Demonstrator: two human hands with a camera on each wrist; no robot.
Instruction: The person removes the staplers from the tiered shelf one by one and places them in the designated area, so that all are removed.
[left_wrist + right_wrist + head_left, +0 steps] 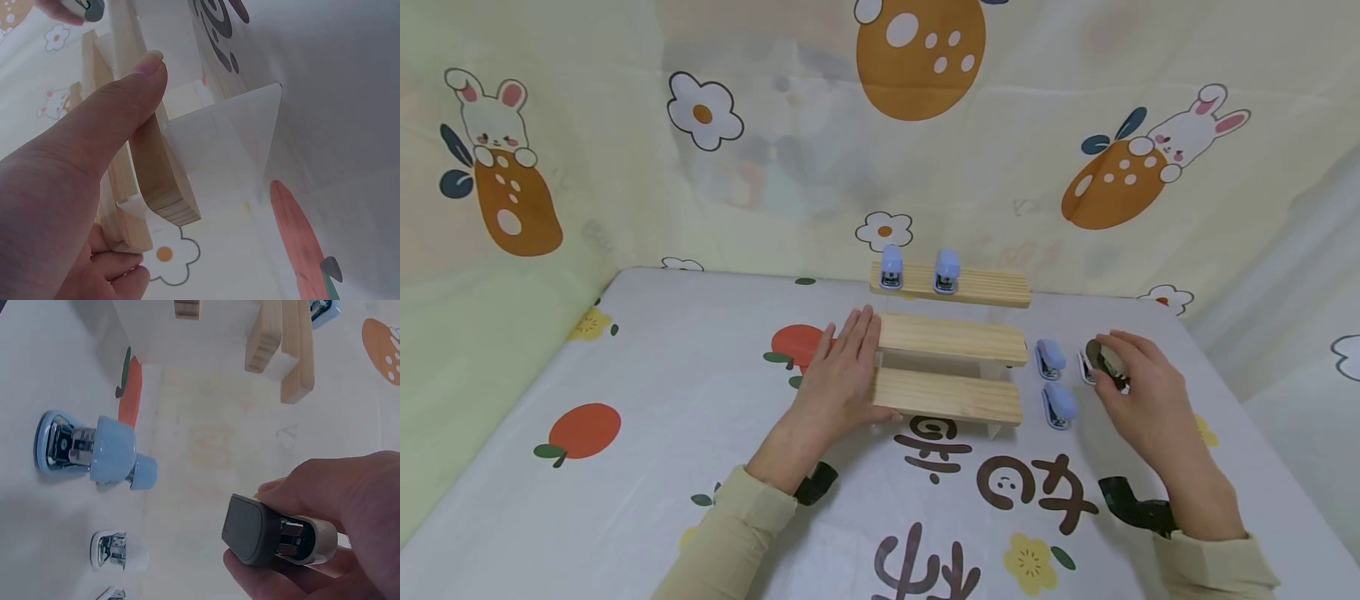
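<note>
My left hand [837, 375] lies against the left end of a stepped rack, its fingers straight. Its thumb [134, 81] rests along the front of the lowest wooden plank [951, 397]. To the right of the rack, my right hand [1150, 400] pinches a small stapler with a dark grey end [250, 528], thumb on one side and fingers on the other. Two blue staplers, the farther one [1050, 359] and the nearer one [1059, 406], stand between the rack and this hand. A white stapler [1086, 367] shows beside the held one, partly hidden by the fingers.
On the rack's back plank [992, 286] stand two more blue staplers, one left [891, 267] and one right [947, 271]. The middle plank [951, 338] bears nothing. Clear side panels [231, 131] support the planks. A patterned cloth [647, 517] covers the table; printed curtains rise behind.
</note>
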